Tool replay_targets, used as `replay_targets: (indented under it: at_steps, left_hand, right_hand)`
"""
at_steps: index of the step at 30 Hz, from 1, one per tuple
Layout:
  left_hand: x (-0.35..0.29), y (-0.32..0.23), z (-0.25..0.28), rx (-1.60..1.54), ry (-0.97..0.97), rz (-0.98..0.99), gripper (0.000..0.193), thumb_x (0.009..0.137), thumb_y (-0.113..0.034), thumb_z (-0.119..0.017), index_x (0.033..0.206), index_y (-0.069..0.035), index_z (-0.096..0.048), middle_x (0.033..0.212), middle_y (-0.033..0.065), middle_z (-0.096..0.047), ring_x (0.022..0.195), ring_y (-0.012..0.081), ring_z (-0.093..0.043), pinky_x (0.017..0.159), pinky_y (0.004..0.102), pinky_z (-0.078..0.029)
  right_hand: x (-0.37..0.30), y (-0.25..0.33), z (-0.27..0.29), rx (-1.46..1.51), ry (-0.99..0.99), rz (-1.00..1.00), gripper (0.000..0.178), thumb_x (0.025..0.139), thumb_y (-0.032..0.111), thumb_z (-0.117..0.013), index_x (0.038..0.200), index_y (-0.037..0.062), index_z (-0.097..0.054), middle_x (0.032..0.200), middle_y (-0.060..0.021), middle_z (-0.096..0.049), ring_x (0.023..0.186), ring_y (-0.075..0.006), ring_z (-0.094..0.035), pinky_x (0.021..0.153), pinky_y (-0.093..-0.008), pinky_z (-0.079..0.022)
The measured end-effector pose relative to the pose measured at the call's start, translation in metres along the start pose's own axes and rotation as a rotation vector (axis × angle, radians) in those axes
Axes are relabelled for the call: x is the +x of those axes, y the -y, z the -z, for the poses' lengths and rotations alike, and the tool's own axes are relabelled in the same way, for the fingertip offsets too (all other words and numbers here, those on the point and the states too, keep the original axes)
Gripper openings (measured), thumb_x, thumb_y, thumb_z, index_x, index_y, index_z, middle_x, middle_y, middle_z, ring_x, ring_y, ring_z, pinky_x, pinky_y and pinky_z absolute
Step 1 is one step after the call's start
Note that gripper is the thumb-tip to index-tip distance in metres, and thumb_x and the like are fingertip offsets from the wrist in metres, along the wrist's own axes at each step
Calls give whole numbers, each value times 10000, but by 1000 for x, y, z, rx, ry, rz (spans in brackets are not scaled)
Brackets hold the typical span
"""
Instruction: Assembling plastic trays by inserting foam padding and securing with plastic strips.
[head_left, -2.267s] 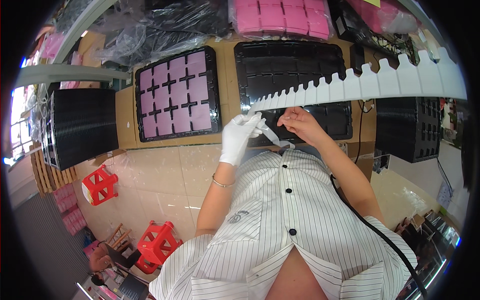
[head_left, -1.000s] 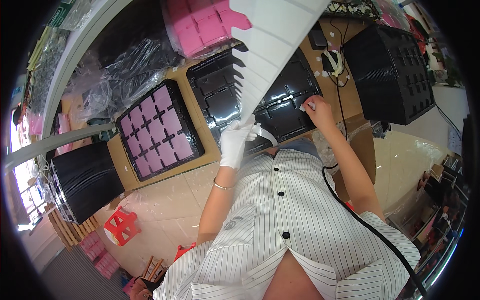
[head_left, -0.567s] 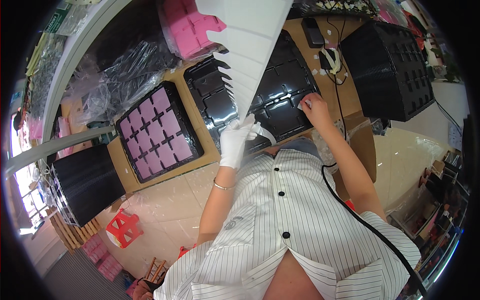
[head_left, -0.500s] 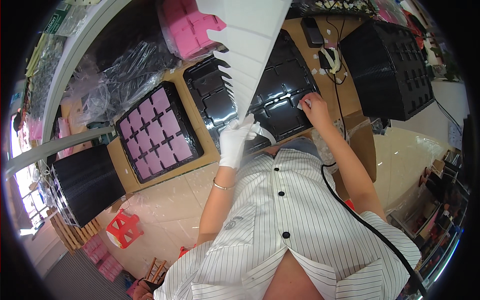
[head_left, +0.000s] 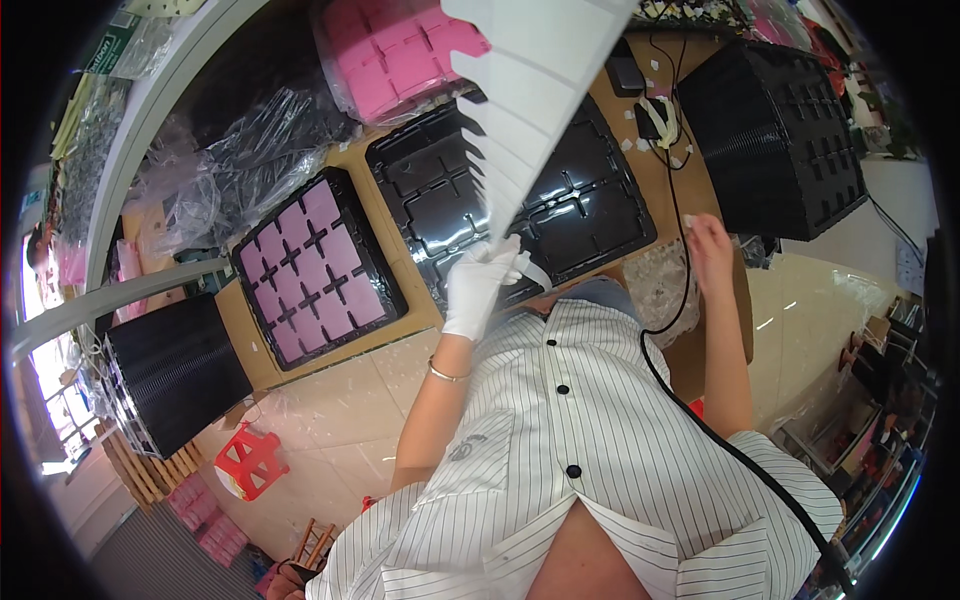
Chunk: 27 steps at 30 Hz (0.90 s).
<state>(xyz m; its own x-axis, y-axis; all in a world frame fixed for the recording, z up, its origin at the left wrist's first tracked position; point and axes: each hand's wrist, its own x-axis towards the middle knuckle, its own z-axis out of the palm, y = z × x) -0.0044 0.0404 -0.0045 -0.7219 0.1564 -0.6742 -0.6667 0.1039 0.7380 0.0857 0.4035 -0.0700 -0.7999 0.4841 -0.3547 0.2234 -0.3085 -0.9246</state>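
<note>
A long white notched strip (head_left: 530, 110) rises from the near edge of the workbench toward the camera, above a black compartment tray (head_left: 590, 215); its lower end is pinched in the gloved left hand (head_left: 478, 288), fingers closed around it; the bare right hand (head_left: 708, 243) hangs apart to the right, over the bench edge (head_left: 745, 300), fingers curled, whether it holds anything I cannot tell. To do this step well, I judge the left hand should keep its pinch low and firm so the strip does not flop, while the right comes in close. Left of the black tray sits a tray of pink squares (head_left: 315, 265); black tray stacks (head_left: 775, 130) stand at right; a red stool (head_left: 250, 462) is on the floor.
</note>
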Motion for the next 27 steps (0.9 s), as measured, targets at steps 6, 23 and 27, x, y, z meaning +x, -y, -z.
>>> replay_targets:
  at_steps: [6, 23, 27]
  left_hand:
    - [2, -7, -33, 388, 164, -164, 270, 908, -252, -653, 1002, -1, -688, 852, 90, -704, 716, 98, -661, 654, 227, -505]
    - [11, -5, -114, 1070, 739, -970, 144, 812, -111, -579, 862, 20, -611, 825, 205, -664, 750, 331, -687, 637, 406, -561]
    - [-3, -25, -78, 1126, 615, -1054, 164, 802, -120, -594, 934, -29, -633, 823, 157, -649, 741, 319, -654, 655, 404, -547]
  right_hand:
    - [9, -172, 237, -974, -535, -156, 416, 797, 139, -716, 1151, 18, -534, 948, -68, -614, 895, -177, -591, 769, -311, -468]
    - [110, 91, -238, -853, 438, 1053, 124, 870, 69, -625, 969, 7, -666, 966, -146, -661, 900, -314, -639, 787, -342, -504]
    - [197, 31, -301, -1277, 443, 1068, 321, 844, 16, -569, 1159, -43, -585, 1209, -214, -579, 1143, -341, -553, 979, -387, -439]
